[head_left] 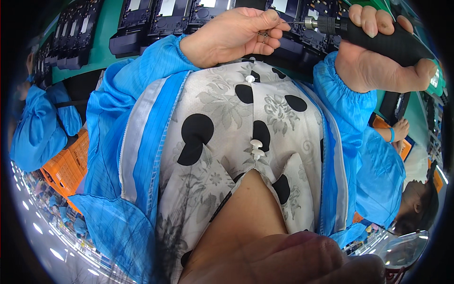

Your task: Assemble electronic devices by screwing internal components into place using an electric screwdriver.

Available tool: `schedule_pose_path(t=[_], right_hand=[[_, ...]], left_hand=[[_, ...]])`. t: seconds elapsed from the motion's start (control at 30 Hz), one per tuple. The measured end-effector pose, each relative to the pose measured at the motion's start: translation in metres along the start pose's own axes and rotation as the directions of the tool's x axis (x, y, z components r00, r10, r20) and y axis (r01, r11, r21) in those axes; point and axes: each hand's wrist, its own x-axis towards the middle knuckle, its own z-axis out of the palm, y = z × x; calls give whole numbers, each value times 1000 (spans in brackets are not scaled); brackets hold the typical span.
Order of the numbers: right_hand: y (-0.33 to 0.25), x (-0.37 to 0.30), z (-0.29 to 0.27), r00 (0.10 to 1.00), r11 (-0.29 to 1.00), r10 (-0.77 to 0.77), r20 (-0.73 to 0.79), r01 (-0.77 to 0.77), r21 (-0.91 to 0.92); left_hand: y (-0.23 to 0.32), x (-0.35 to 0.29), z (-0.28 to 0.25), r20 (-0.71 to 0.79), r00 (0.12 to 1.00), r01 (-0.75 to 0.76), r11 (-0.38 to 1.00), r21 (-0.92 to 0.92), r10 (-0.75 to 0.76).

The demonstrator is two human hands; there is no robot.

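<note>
My right hand is wrapped round the thick black grip of an electric screwdriver, held level with its metal bit pointing left. Close to the bit's tip, my left hand is closed, thumb and forefinger pinched together. Small metal screws show between its curled fingers. Whether the bit touches a screw is too small to tell. Behind both hands, several dark plastic housings with white patches stand in a row; one lies partly hidden under the screwdriver and fingers.
The housings rest on a green work surface, with another group of dark housings farther left. Co-workers in blue smocks sit on the left and on the right. An orange crate stands behind on the left.
</note>
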Motion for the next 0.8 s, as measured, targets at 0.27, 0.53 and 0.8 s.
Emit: schedule_pose_path(t=[0.27,0.53,0.8], right_hand=[[6,-1,-9,1000,1000,-2,24,3,-10],[7,-6,-13,999,1000,-9,46,10,-14],[3,7,-1,999,999,-1,44,3,-43]], left_hand=[[-5,9,1,9,1000,6,998,68,-7],[-13,11,-1,-25,998,61,998,-5,-61],[10,10,4,-78,986,139,985,-98,-147]])
